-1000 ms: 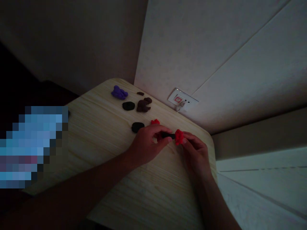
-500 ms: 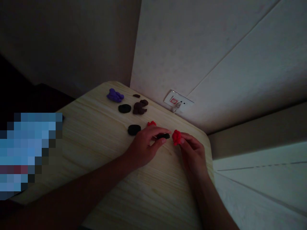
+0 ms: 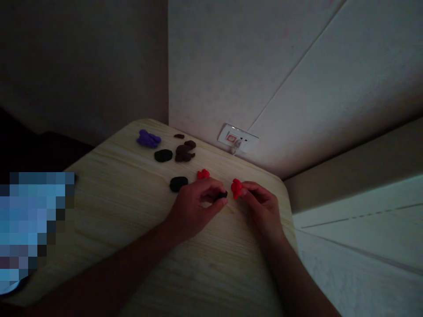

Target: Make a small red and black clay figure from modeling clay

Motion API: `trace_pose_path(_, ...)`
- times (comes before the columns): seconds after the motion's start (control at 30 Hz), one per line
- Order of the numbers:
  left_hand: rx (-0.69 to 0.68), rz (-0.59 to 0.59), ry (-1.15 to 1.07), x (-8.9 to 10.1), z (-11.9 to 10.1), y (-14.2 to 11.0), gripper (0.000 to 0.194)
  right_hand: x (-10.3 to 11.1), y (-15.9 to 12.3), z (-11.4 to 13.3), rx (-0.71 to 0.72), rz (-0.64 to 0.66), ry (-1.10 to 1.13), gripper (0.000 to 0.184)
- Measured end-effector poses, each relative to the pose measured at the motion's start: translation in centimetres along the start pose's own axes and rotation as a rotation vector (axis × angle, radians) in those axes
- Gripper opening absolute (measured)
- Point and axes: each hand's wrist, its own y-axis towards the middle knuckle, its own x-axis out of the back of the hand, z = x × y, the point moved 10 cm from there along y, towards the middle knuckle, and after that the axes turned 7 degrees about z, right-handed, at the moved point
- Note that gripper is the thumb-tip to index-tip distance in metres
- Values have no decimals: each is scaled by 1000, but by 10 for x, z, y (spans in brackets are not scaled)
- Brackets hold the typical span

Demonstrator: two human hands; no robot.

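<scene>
My left hand (image 3: pixel 193 207) is closed, pinching a small black lump (image 3: pixel 222 194) that looks like modelling clay between thumb and fingers. Facing it, a short gap away, my right hand (image 3: pixel 262 204) holds a knobbly red clay lump (image 3: pixel 236 188) in its fingertips. A second red piece (image 3: pixel 203 174) lies on the table just beyond my left hand. Close to the left knuckles sits a black oval piece (image 3: pixel 178 184); another black oval (image 3: pixel 163 155) rests farther back.
On the pale wooden table (image 3: pixel 132 215) there are also a purple lump (image 3: pixel 148 138), a dark brown lump (image 3: pixel 184 152) and a small brown bit (image 3: pixel 179 136). A wall socket with a plug (image 3: pixel 238 138) is just past the table's back edge. A pixelated bluish area (image 3: pixel 29 229) covers the left.
My left thumb and fingers have closed around the black lump, which was more exposed before. The right hand keeps hold of the red lump. The whole view has shifted slightly.
</scene>
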Motion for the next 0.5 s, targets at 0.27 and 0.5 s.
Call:
trace_pose_path(0.27,-51,18,76,-1,-6,-3,13,-3,-4,26,183,-12,-512,9)
trace_pose_path(0.5,-63,31,120,-2,-6,-5,15,-4,-3,23,168,14,-494,6)
